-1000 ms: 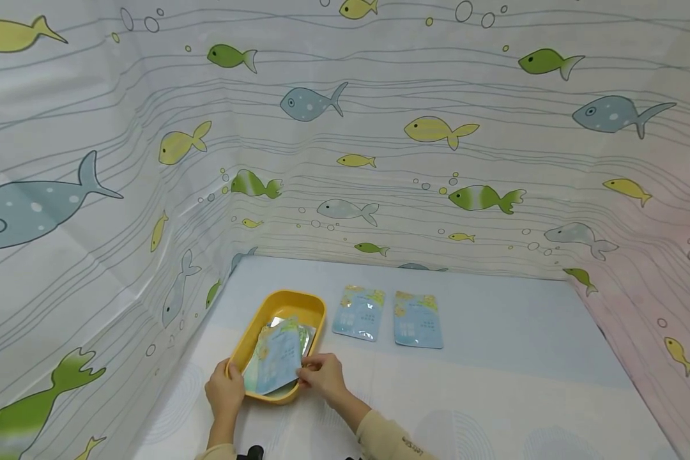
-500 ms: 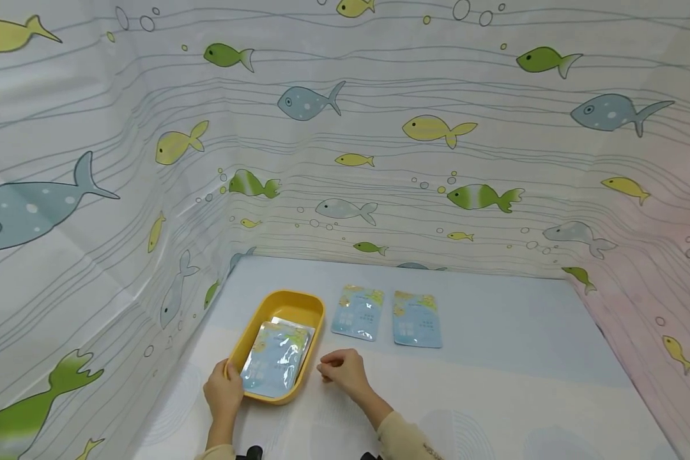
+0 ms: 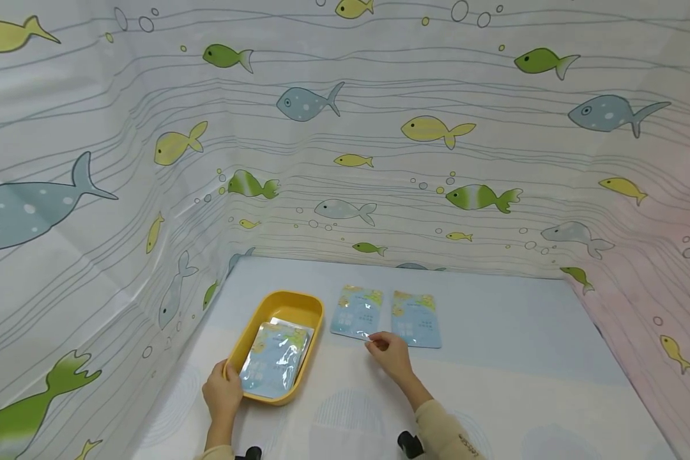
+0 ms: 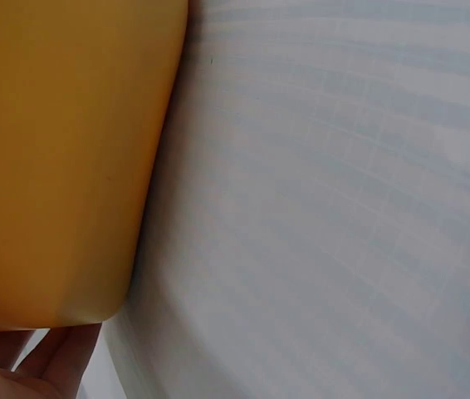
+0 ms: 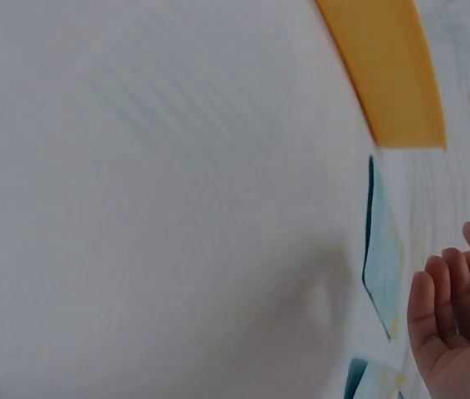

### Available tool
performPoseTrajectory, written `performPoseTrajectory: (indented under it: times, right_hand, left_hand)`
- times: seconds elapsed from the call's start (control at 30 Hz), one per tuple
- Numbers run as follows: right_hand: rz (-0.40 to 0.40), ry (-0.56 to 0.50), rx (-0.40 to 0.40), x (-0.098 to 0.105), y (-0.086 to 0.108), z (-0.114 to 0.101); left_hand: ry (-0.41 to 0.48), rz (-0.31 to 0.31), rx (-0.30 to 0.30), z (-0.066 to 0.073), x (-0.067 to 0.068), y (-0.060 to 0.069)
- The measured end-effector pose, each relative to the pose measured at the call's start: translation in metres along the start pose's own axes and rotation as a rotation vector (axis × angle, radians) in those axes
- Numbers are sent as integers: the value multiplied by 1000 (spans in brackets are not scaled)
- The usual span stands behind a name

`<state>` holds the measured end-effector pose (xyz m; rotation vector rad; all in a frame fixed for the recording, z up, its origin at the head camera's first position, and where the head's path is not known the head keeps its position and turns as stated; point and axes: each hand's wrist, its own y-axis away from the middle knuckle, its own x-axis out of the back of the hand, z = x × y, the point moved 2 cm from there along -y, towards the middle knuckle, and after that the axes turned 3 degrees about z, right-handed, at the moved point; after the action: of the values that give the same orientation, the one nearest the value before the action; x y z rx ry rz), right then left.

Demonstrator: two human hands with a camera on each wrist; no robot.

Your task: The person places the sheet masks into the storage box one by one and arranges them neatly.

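My left hand (image 3: 222, 390) grips the near left rim of a yellow plastic tub (image 3: 293, 309). From the left wrist, its fingers (image 4: 70, 353) show at the edge of the tub wall (image 4: 61, 166). Inside the tub lie stacked light-blue foil packets, the top one (image 3: 273, 359) face up. On the table, a left packet (image 3: 358, 312) and a right packet (image 3: 415, 319) lie flat, side by side. My right hand (image 3: 393, 358) hovers by the near edge of the left packet. In the right wrist view its fingers (image 5: 422, 303) are loosely bent, holding nothing, apart from the packets (image 5: 382, 249).
Fish-printed sheeting (image 3: 379, 185) rises as walls behind and at both sides of the pale table (image 3: 506, 338). The tub stands on the left, close to the left wall. Dark wrist-camera parts (image 3: 409, 444) show below the forearms.
My right hand let go of the packet in the tub, which now lies flat on the stack. It then moved right to the left table packet. My left hand stays on the tub.
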<state>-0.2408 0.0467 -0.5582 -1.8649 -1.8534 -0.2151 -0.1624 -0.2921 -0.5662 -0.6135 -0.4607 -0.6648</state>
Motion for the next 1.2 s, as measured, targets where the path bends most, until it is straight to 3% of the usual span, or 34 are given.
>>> performPoseTrajectory:
  times: [0.33, 0.77, 1.2]
  right_hand:
    - [80, 61, -70, 37, -9, 31]
    - [192, 195, -50, 64, -15, 54]
    - [211, 362, -226, 77, -18, 74]
  left_hand:
    - [-1, -7, 10, -1, 0, -2]
    - [-1, -9, 9, 0, -2, -2]
    - [-9, -36, 34, 0, -1, -2]
